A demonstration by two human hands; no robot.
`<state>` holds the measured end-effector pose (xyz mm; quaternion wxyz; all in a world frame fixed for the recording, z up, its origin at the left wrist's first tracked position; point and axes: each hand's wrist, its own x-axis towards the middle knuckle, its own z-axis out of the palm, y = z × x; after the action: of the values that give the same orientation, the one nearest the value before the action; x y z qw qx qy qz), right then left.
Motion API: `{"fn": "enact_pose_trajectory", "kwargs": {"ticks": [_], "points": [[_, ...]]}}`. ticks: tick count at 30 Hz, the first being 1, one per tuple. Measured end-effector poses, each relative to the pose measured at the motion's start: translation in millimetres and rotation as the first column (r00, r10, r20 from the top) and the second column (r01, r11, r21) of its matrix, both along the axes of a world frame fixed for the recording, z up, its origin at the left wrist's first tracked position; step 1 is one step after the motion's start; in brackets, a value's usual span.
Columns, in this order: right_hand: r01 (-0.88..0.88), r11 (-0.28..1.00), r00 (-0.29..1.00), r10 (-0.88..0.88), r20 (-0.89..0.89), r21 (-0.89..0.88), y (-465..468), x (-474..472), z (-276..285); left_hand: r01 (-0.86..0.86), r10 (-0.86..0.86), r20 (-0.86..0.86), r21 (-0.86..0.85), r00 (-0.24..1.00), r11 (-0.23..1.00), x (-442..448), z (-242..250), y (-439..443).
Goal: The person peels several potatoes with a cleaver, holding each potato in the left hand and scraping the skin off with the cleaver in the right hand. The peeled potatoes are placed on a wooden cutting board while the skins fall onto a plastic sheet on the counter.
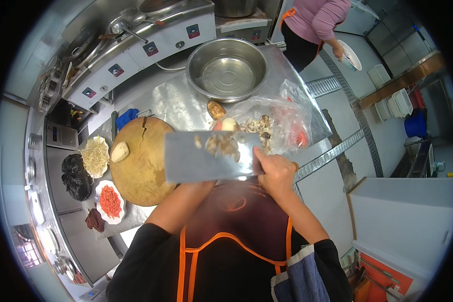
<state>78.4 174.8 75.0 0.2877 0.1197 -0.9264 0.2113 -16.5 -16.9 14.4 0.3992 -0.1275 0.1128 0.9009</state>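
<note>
My right hand (277, 171) grips the handle of a broad cleaver (185, 158), its blade held flat across my front. Brownish patches show on the blade; I cannot tell whether they are scraps or a reflection. Behind the blade, most of my left hand (203, 185) is hidden; only the wrist end shows. To the left lies a round wooden chopping board (143, 170) with a crack, bearing a pale peeled piece of vegetable (120, 152). Beyond the cleaver are a peeled potato (230, 124), a brown unpeeled tuber (216, 110) and a heap of peelings (262, 126).
A large steel basin (226, 77) stands at the table's far side. A clear plastic bag (294, 102) holds red items. Left are plates of bean sprouts (94, 156) and red diced food (110, 202), and a black bag (75, 177). A person (317, 22) carries a white plate (349, 53).
</note>
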Motion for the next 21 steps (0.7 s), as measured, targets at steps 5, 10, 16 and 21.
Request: {"fn": "enact_pose_trajectory", "kwargs": {"ticks": [5, 10, 16, 21], "points": [[-0.045, 0.993, 0.997, 0.038, -0.064, -0.110, -0.1, 0.0, -2.8, 0.003, 0.007, -0.229, 0.043, 0.973, 0.999, -2.6, -0.7, 1.0], [0.001, 0.991, 0.999, -0.006, -0.035, -0.132, 1.1, -3.7, -3.2, -0.152, 0.134, -0.287, -0.042, 0.949, 0.987, -1.0, -1.8, 0.8], [-0.036, 0.983, 0.999, 0.031, -0.030, -0.180, 0.9, -3.6, -3.6, 0.146, -0.079, -0.298, 0.209, 0.951, 0.967, -4.0, 19.4, 4.1], [0.077, 0.973, 0.997, -0.073, 0.028, -0.218, 5.3, -9.4, -8.3, -0.284, 0.213, -0.206, -0.431, 0.955, 0.856, 7.3, 27.1, 10.2]]}}
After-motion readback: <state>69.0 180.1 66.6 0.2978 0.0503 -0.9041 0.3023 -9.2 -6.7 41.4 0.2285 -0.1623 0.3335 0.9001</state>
